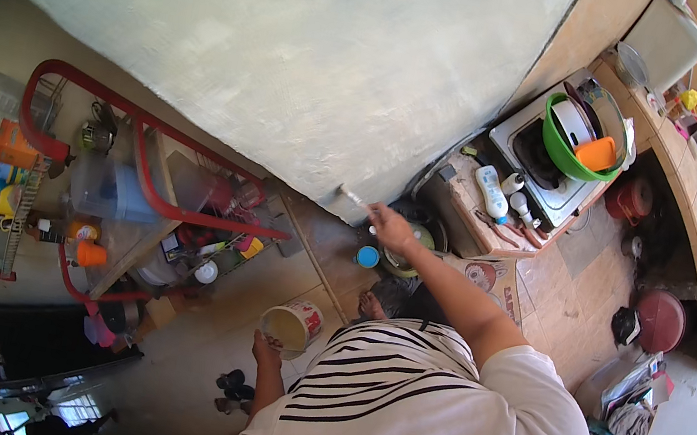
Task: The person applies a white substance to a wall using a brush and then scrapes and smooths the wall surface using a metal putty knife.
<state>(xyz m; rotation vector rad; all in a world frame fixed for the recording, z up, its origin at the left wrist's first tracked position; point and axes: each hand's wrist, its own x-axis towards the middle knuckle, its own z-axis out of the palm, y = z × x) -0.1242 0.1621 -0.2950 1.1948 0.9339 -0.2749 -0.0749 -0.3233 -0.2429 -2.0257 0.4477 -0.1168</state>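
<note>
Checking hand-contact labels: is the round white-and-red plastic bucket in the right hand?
No, the left hand holds the bucket, while the right hand grips a slim pale paintbrush.

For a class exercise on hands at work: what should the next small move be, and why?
Probably one short stroke of the brush low on the pale wall: the right hand holds it there, while the left hand holds the bucket off to the side.
</note>
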